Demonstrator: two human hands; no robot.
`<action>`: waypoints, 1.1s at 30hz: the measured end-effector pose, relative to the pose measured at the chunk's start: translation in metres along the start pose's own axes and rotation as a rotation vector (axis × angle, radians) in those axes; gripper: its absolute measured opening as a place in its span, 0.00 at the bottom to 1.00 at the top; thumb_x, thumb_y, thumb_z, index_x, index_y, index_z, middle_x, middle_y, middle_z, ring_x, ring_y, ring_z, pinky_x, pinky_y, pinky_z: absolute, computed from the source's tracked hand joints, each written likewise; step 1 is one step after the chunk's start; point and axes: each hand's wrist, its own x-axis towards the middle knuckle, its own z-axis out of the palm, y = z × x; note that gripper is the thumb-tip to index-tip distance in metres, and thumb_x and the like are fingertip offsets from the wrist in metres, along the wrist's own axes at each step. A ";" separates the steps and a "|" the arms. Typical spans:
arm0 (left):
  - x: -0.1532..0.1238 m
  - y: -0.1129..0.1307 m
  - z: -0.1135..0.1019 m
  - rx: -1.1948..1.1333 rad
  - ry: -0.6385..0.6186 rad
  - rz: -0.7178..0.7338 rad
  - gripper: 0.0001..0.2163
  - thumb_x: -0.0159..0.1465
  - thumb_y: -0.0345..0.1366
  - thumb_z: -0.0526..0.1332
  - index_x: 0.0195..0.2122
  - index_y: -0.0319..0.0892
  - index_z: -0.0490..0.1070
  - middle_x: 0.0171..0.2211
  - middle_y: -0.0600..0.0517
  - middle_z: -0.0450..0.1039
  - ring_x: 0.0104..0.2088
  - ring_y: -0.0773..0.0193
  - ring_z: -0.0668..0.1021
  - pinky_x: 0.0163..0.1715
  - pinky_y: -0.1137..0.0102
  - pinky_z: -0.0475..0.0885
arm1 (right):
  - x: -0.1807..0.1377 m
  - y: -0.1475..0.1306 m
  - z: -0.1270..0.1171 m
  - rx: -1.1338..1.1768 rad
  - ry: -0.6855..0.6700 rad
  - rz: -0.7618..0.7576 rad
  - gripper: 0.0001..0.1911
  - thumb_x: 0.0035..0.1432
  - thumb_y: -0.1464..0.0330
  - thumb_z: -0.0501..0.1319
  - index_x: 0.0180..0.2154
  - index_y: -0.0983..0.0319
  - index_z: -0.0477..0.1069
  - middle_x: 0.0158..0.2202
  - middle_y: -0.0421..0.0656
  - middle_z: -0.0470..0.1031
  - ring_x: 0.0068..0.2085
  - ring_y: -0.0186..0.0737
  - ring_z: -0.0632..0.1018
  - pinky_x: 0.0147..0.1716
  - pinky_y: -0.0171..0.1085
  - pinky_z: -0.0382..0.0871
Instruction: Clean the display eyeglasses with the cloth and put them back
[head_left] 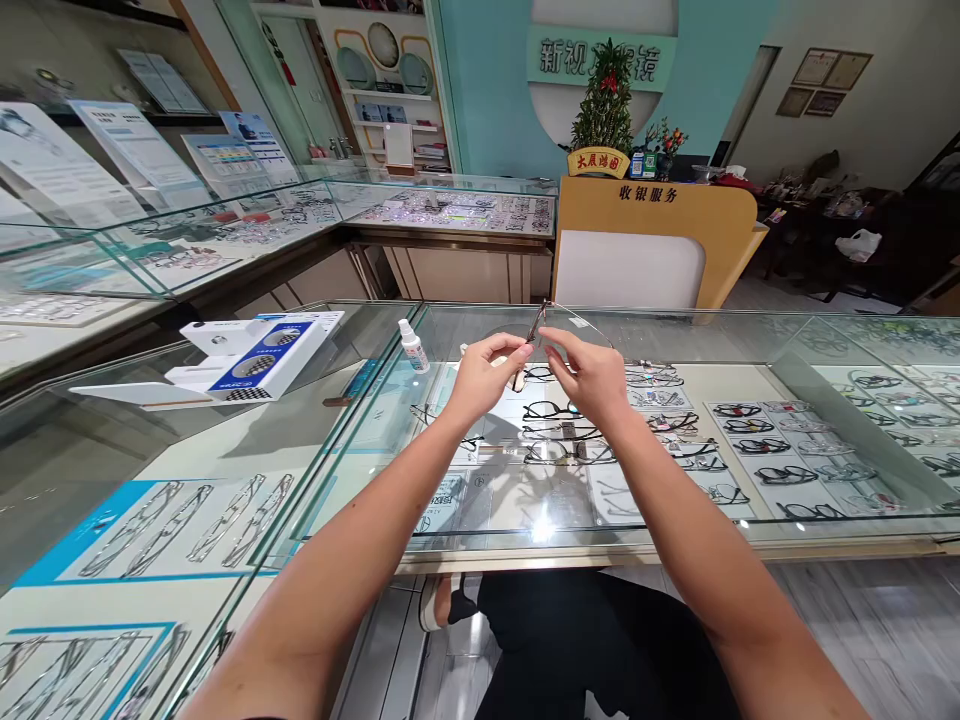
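Note:
Both my hands are raised over a glass display counter [750, 335] and meet on one thin-rimmed pair of glasses [541, 318]. My left hand [484, 378] pinches the frame near its hinge, fingers closed. My right hand [592, 378] pinches the same frame from the right, with a thin wire arm [592, 325] arcing away past it. The lenses are barely visible. Under the glass below my hands lie rows of dark spectacle frames [551, 410].
A small white spray bottle [413, 345] stands on the counter left of my hands. A blue-and-white display stand [255, 360] sits on the left counter. A yellow cashier desk [660, 240] with a small decorated tree [604, 105] stands behind. More showcases run along the left.

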 end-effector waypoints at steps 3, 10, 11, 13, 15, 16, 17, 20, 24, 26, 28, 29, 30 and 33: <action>-0.001 0.000 0.001 -0.007 -0.006 0.000 0.21 0.61 0.58 0.77 0.37 0.42 0.84 0.32 0.49 0.79 0.30 0.62 0.77 0.32 0.67 0.73 | 0.000 -0.001 0.001 -0.013 -0.015 0.002 0.21 0.78 0.61 0.57 0.62 0.55 0.84 0.37 0.44 0.88 0.31 0.40 0.77 0.36 0.38 0.61; 0.000 0.001 0.002 -0.050 0.065 -0.011 0.22 0.59 0.59 0.78 0.35 0.43 0.84 0.31 0.50 0.79 0.30 0.62 0.78 0.30 0.68 0.73 | 0.002 0.000 -0.003 -0.020 -0.014 0.074 0.21 0.77 0.60 0.58 0.61 0.55 0.83 0.30 0.42 0.82 0.28 0.39 0.73 0.34 0.38 0.59; 0.000 0.001 0.002 -0.062 0.076 -0.020 0.23 0.58 0.59 0.79 0.35 0.43 0.83 0.30 0.50 0.78 0.29 0.63 0.78 0.30 0.68 0.73 | 0.002 0.000 -0.003 -0.017 -0.017 0.082 0.21 0.77 0.60 0.59 0.62 0.55 0.83 0.29 0.42 0.81 0.28 0.39 0.72 0.34 0.38 0.58; 0.001 0.000 0.003 -0.091 0.097 -0.044 0.24 0.56 0.60 0.80 0.35 0.43 0.83 0.30 0.51 0.78 0.28 0.63 0.77 0.30 0.68 0.74 | 0.002 0.000 -0.003 -0.007 -0.020 0.095 0.21 0.77 0.59 0.59 0.62 0.55 0.83 0.29 0.41 0.79 0.28 0.39 0.71 0.34 0.38 0.58; 0.001 0.000 0.003 -0.118 0.119 -0.063 0.25 0.54 0.60 0.81 0.35 0.42 0.83 0.31 0.51 0.78 0.29 0.64 0.77 0.32 0.67 0.77 | 0.003 0.000 -0.003 0.004 -0.016 0.107 0.22 0.77 0.59 0.59 0.62 0.55 0.83 0.28 0.40 0.78 0.27 0.39 0.70 0.34 0.38 0.57; 0.001 0.000 0.002 -0.127 0.129 -0.067 0.26 0.53 0.61 0.81 0.35 0.42 0.83 0.32 0.50 0.79 0.30 0.63 0.78 0.34 0.67 0.79 | 0.003 0.000 -0.003 0.008 -0.013 0.115 0.22 0.76 0.59 0.58 0.62 0.55 0.83 0.28 0.40 0.77 0.27 0.39 0.69 0.34 0.38 0.57; 0.001 0.000 0.002 -0.131 0.137 -0.068 0.26 0.53 0.61 0.82 0.36 0.42 0.83 0.33 0.50 0.79 0.31 0.63 0.79 0.36 0.66 0.80 | 0.003 0.000 -0.003 0.009 -0.010 0.124 0.22 0.76 0.59 0.58 0.62 0.56 0.83 0.27 0.40 0.76 0.27 0.39 0.69 0.34 0.38 0.57; 0.001 0.001 0.001 -0.136 0.167 -0.059 0.26 0.54 0.61 0.81 0.36 0.42 0.83 0.34 0.50 0.79 0.33 0.63 0.79 0.38 0.66 0.81 | 0.004 0.001 -0.003 0.004 -0.003 0.159 0.22 0.76 0.59 0.58 0.60 0.57 0.84 0.26 0.39 0.75 0.27 0.39 0.68 0.33 0.38 0.57; 0.003 0.001 -0.001 -0.163 0.239 -0.039 0.26 0.54 0.61 0.81 0.37 0.43 0.82 0.36 0.50 0.79 0.35 0.64 0.79 0.40 0.67 0.83 | 0.005 0.003 -0.004 -0.015 0.010 0.196 0.20 0.75 0.58 0.59 0.57 0.57 0.84 0.26 0.40 0.74 0.27 0.40 0.69 0.33 0.38 0.56; 0.004 0.000 -0.002 -0.185 0.279 -0.025 0.26 0.54 0.61 0.81 0.37 0.43 0.82 0.36 0.50 0.79 0.35 0.65 0.79 0.40 0.67 0.83 | 0.005 0.002 -0.004 -0.024 0.008 0.209 0.19 0.75 0.58 0.59 0.55 0.58 0.85 0.25 0.40 0.73 0.27 0.40 0.70 0.33 0.38 0.56; 0.006 -0.002 -0.005 -0.198 0.324 -0.009 0.26 0.55 0.61 0.81 0.38 0.43 0.81 0.36 0.50 0.78 0.36 0.64 0.80 0.40 0.67 0.84 | 0.006 0.002 -0.005 -0.036 -0.008 0.226 0.18 0.75 0.58 0.59 0.52 0.58 0.85 0.25 0.40 0.73 0.27 0.40 0.70 0.33 0.38 0.55; 0.008 -0.003 -0.006 -0.203 0.350 -0.003 0.26 0.55 0.61 0.81 0.39 0.43 0.81 0.36 0.50 0.78 0.37 0.64 0.80 0.40 0.67 0.84 | 0.006 0.001 -0.006 -0.043 -0.020 0.235 0.17 0.75 0.58 0.59 0.50 0.58 0.85 0.26 0.40 0.73 0.27 0.40 0.70 0.33 0.38 0.54; 0.009 -0.004 -0.008 -0.210 0.376 0.003 0.26 0.55 0.61 0.81 0.39 0.44 0.80 0.37 0.50 0.78 0.38 0.63 0.81 0.41 0.67 0.84 | 0.006 0.001 -0.006 -0.053 -0.034 0.245 0.16 0.75 0.58 0.60 0.48 0.58 0.84 0.26 0.40 0.73 0.27 0.40 0.69 0.32 0.38 0.54; 0.012 -0.006 -0.012 -0.247 0.446 0.011 0.27 0.55 0.60 0.81 0.39 0.44 0.79 0.38 0.50 0.78 0.41 0.63 0.82 0.42 0.67 0.85 | 0.007 0.000 -0.006 -0.074 -0.063 0.260 0.17 0.75 0.57 0.61 0.40 0.58 0.83 0.25 0.41 0.72 0.27 0.40 0.68 0.32 0.38 0.51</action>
